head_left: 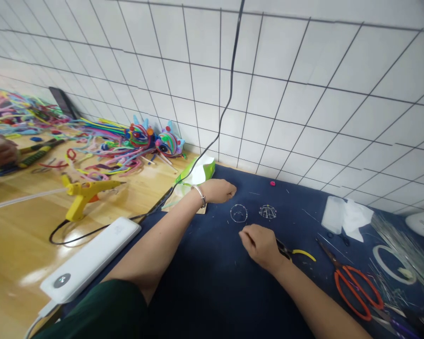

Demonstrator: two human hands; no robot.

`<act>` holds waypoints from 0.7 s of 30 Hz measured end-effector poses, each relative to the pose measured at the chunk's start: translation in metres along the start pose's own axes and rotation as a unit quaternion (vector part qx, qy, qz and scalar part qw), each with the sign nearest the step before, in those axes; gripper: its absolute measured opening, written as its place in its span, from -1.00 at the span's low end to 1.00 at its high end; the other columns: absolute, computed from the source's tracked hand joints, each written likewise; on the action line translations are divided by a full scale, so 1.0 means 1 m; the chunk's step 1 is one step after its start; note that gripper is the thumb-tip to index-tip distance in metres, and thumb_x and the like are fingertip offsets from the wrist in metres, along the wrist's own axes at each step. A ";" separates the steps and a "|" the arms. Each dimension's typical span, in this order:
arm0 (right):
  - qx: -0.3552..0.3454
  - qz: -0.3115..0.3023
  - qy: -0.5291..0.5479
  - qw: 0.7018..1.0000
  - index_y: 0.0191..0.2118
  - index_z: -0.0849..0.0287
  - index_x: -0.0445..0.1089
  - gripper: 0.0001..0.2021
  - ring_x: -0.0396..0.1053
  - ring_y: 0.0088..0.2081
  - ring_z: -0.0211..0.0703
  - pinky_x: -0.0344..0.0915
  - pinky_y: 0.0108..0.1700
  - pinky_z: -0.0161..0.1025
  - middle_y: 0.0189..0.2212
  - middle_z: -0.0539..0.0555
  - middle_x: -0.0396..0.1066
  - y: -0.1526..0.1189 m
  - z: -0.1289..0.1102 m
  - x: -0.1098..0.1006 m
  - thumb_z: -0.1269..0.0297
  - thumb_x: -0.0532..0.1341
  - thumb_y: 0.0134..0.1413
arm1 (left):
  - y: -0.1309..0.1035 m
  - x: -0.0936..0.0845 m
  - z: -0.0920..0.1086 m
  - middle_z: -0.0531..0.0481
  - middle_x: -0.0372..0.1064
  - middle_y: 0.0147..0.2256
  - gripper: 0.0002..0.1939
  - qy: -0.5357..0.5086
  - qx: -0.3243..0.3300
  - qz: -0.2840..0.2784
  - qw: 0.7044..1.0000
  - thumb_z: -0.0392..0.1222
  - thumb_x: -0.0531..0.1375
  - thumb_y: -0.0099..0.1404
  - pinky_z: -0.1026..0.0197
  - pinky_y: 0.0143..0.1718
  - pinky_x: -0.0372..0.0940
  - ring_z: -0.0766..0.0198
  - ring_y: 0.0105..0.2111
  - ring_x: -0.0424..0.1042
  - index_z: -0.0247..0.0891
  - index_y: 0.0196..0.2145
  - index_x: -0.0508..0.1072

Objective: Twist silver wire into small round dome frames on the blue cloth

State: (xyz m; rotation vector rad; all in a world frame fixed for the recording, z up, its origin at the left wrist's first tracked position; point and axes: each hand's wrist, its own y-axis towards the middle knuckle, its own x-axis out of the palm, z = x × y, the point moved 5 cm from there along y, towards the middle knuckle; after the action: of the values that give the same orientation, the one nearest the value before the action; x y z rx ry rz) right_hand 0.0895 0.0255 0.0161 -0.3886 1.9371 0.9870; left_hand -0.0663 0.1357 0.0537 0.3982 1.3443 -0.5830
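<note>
My left hand (223, 190), with a bracelet (199, 195) at the wrist, is closed over the far part of the dark blue mat (205, 263). My right hand (261, 245) hangs nearer to me, its fingers curled in. Whatever either hand pinches is hidden or too small to make out. Between and beyond them lie a thin wire ring (246, 214) with small bits on it and a small domed wire frame (267, 212). Partly behind my right hand are pliers with a yellow handle (305, 254).
Orange-handled scissors (356, 288), a clear box (333, 214) and loose wires (406, 249) lie at right. On the left are a white power bank (92, 259), a yellow glue gun (83, 197), colourful pipe cleaners (123, 153) and another person's hand (0, 151). A black cable (229, 94) hangs in front of the wall.
</note>
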 end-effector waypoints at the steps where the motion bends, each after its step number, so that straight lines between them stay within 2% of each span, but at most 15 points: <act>1: -0.048 -0.024 -0.022 0.998 -0.44 0.19 0.26 -0.83 0.22 -0.47 -0.28 0.08 -0.39 -0.30 -0.55 0.00 0.28 -0.001 -0.008 0.002 0.30 0.03 0.12 | -0.001 -0.001 0.001 0.00 0.42 -0.42 -0.79 0.004 -0.001 0.002 1.000 -0.24 -0.01 0.15 0.29 -0.45 0.04 0.30 -0.45 0.31 -0.24 -0.40 0.42; 4: -0.143 -0.082 -0.081 0.983 -0.54 0.17 0.21 -0.75 0.17 -0.51 -0.25 -0.02 -0.46 -0.27 -0.61 -0.01 0.23 -0.006 -0.027 0.012 0.24 0.03 0.12 | -0.003 -0.002 0.000 0.01 0.42 -0.41 -0.81 0.002 0.002 -0.008 1.000 -0.23 0.02 0.13 0.29 -0.46 0.03 0.29 -0.44 0.31 -0.23 -0.39 0.43; 6: -0.145 -0.092 -0.106 0.979 -0.53 0.18 0.21 -0.75 0.17 -0.50 -0.25 -0.04 -0.46 -0.26 -0.61 0.00 0.23 -0.008 -0.029 0.015 0.25 0.01 0.13 | -0.003 0.002 -0.003 0.02 0.41 -0.43 -0.84 -0.007 -0.007 -0.025 1.000 -0.23 0.06 0.08 0.30 -0.48 0.02 0.29 -0.45 0.31 -0.22 -0.40 0.43; 10: -0.064 -0.080 -0.151 0.983 -0.46 0.21 0.26 -0.79 0.19 -0.51 -0.26 -0.04 -0.45 -0.27 -0.59 0.02 0.24 -0.010 -0.017 0.012 0.31 -0.01 0.15 | -0.001 0.020 -0.012 0.04 0.41 -0.46 -0.87 -0.068 -0.042 -0.066 0.995 -0.22 0.15 -0.01 0.31 -0.48 0.04 0.31 -0.46 0.31 -0.22 -0.44 0.45; 14: 0.025 -0.069 -0.166 0.983 -0.40 0.22 0.29 -0.80 0.22 -0.51 -0.27 -0.03 -0.46 -0.28 -0.57 0.03 0.27 -0.015 -0.004 0.004 0.32 -0.02 0.15 | -0.002 0.042 -0.013 0.06 0.40 -0.51 -0.89 -0.098 -0.035 -0.105 0.989 -0.21 0.18 -0.02 0.35 -0.49 0.07 0.34 -0.50 0.32 -0.23 -0.47 0.47; 18: 0.065 -0.074 -0.150 0.984 -0.45 0.22 0.29 -0.76 0.24 -0.52 -0.26 -0.02 -0.48 -0.29 -0.56 0.05 0.31 -0.019 0.004 0.004 0.34 -0.04 0.15 | -0.010 0.054 -0.007 0.07 0.40 -0.48 -0.87 -0.122 -0.020 -0.131 0.984 -0.20 0.14 0.06 0.38 -0.45 0.10 0.36 -0.48 0.33 -0.22 -0.41 0.46; 21: 0.087 -0.080 -0.149 0.982 -0.43 0.23 0.31 -0.78 0.26 -0.52 -0.22 0.00 -0.50 -0.28 -0.55 0.08 0.33 -0.021 0.010 0.007 0.35 -0.02 0.12 | -0.017 0.056 -0.002 0.08 0.39 -0.45 -0.85 -0.188 -0.022 -0.120 0.975 -0.19 0.13 0.08 0.39 -0.42 0.12 0.35 -0.45 0.33 -0.22 -0.37 0.46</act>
State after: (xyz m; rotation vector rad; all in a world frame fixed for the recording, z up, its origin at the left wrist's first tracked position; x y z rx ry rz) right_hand 0.1046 0.0210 -0.0028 -0.2740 1.6769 0.7198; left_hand -0.0714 0.1136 -0.0008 0.0806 1.0426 -0.7844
